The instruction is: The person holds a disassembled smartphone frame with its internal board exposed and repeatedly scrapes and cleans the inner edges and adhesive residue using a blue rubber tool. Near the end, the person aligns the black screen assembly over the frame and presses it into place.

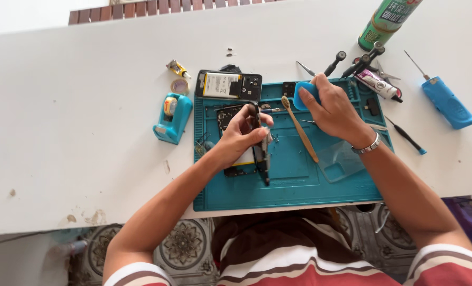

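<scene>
Head view, looking down on a white worktop (pixel 87 132) carrying a teal repair mat (pixel 294 185). The left hand (pixel 241 132) is closed around a dark phone frame (pixel 262 153), held on edge over the mat's left half, with the fingers wrapped over its upper end. The right hand (pixel 334 111), with a metal wristband (pixel 367 146), lies at about 2 o'clock from the left hand; its fingers pinch a blue pad (pixel 305 95) at the mat's upper edge. Between the two hands a wooden-handled brush (pixel 299 130) lies diagonally on the mat, its head toward 11 o'clock. A clear plastic piece (pixel 336 161) rests on the mat under the right wrist.

At 12 o'clock from the left hand, an opened phone body (pixel 228 85) with its battery exposed lies across the mat's top edge. At 9 o'clock from the mat stands a teal tape dispenser (pixel 172 117), with a small glue tube (pixel 178 69) above it. At 1 to 2 o'clock of the mat lie a green spray can (pixel 384 24), black-handled screwdrivers (pixel 360 62) and a blue handheld tool (pixel 448 101).
</scene>
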Demonstrator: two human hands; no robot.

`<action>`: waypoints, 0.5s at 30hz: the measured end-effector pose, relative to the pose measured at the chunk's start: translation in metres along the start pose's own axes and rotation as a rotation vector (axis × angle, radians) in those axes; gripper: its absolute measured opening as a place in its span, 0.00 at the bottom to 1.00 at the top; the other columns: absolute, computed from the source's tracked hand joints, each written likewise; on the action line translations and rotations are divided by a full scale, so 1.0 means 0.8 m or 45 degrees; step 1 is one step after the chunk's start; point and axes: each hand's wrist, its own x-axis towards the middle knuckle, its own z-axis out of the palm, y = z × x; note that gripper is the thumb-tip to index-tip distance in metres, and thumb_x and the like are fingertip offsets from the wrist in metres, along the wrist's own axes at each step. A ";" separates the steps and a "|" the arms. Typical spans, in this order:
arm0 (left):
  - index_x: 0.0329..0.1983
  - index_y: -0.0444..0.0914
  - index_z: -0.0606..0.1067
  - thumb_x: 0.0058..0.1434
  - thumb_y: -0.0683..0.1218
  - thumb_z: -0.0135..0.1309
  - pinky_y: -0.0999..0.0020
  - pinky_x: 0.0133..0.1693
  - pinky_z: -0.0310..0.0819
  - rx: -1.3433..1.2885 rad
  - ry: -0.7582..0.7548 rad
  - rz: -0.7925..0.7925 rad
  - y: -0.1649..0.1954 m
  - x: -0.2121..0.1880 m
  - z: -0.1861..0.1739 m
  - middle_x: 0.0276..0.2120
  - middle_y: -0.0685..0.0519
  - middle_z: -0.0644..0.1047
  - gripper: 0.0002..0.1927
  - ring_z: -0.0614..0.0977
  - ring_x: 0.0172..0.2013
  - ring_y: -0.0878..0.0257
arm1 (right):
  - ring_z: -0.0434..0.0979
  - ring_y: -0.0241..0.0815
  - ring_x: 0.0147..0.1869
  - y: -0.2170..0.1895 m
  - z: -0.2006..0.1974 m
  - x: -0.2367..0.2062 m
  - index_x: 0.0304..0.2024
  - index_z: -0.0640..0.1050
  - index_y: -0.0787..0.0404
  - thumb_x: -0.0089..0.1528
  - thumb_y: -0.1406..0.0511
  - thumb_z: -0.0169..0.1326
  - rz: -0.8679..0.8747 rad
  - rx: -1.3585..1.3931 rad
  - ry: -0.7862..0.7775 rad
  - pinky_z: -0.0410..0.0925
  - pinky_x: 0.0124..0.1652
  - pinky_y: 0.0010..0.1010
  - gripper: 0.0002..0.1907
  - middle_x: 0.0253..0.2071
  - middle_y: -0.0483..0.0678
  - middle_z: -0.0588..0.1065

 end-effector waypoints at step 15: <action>0.54 0.36 0.75 0.70 0.53 0.41 0.61 0.57 0.77 -0.150 -0.006 -0.127 0.036 -0.006 0.019 0.52 0.49 0.79 0.20 0.79 0.57 0.58 | 0.81 0.64 0.40 -0.028 -0.012 0.000 0.40 0.66 0.65 0.51 0.45 0.66 0.325 -0.675 -0.679 0.73 0.40 0.47 0.36 0.30 0.64 0.78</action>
